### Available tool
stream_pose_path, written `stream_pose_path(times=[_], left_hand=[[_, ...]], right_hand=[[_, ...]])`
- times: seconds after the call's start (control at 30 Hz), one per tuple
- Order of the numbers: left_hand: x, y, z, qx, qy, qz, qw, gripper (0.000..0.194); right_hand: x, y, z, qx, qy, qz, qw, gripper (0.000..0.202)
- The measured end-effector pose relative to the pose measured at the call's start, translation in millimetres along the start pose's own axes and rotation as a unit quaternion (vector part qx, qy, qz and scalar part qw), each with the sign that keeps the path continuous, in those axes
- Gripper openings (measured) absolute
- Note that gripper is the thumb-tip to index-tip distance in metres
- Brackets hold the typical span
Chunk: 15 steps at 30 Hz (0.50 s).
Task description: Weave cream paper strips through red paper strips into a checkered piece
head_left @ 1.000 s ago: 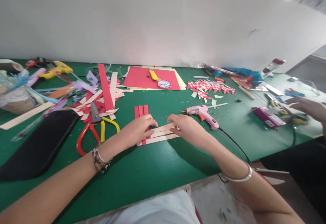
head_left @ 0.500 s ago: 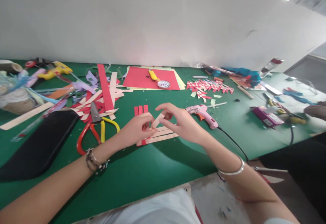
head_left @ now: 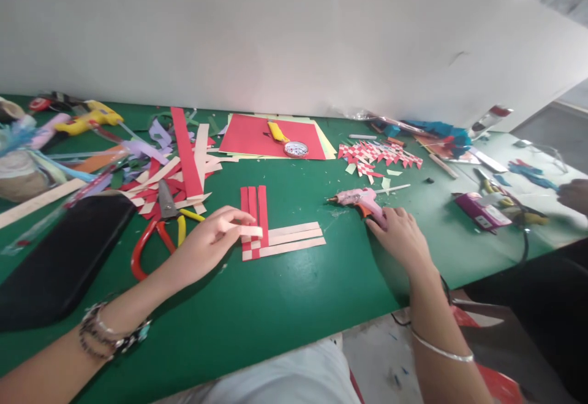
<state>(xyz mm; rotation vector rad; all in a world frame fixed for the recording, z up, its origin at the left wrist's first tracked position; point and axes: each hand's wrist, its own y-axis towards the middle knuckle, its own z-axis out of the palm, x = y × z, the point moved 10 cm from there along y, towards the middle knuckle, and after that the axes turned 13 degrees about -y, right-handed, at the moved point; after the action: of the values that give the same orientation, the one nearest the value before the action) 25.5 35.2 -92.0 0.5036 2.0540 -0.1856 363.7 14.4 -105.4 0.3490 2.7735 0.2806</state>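
On the green table lies a woven piece (head_left: 255, 246) of red and cream paper strips, its red strips pointing away and its cream strips to the right. My left hand (head_left: 219, 236) pinches a short cream strip (head_left: 250, 231) over the left part of the weave. Off to the right, my right hand (head_left: 400, 232) is closed round the handle of a pink glue gun (head_left: 361, 199), whose nozzle points left. The glue gun rests on the table.
Red-and-yellow-handled scissors (head_left: 168, 208) and a black case (head_left: 68, 257) lie left. Behind are paper scraps (head_left: 160, 180), red sheets (head_left: 248, 138) with a pin dish (head_left: 296, 149), and checkered pieces (head_left: 379, 154). Another person's hand (head_left: 574, 197) is at far right.
My right hand has left the cream strip and moved right to take hold of the glue gun. My left hand has shifted left and lower, uncovering more of the weave.
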Motion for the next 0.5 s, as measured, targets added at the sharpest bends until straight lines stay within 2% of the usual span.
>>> stream_pose_path(times=[0.1,0.23,0.33,0.43,0.5], left_hand=[[-3.3,-3.0,-3.2,-0.019,0.045,0.026,0.998,0.036],[-11.6,-5.2,-4.4,-0.033,0.179,0.066,0.981,0.042],[-12.4,-4.9,-1.3,-0.016,0.262,0.073,0.962,0.044],[-5.7,-4.9,-0.6,0.004,0.248,0.048,0.968,0.042],[-1.3,-5.6,-3.8,-0.004,0.226,0.033,0.973,0.039]], right_hand=[[3.4,5.3,7.1,0.015,0.029,-0.020,0.999,0.021],[3.2,6.2,0.1,0.014,0.042,-0.004,0.999,0.021],[4.0,-1.1,-20.1,-0.024,0.064,0.019,0.998,0.025],[17.9,-13.4,-51.7,-0.098,0.116,-0.009,0.988,0.030],[34.7,-21.8,-64.6,-0.112,0.131,-0.047,0.984,0.036]])
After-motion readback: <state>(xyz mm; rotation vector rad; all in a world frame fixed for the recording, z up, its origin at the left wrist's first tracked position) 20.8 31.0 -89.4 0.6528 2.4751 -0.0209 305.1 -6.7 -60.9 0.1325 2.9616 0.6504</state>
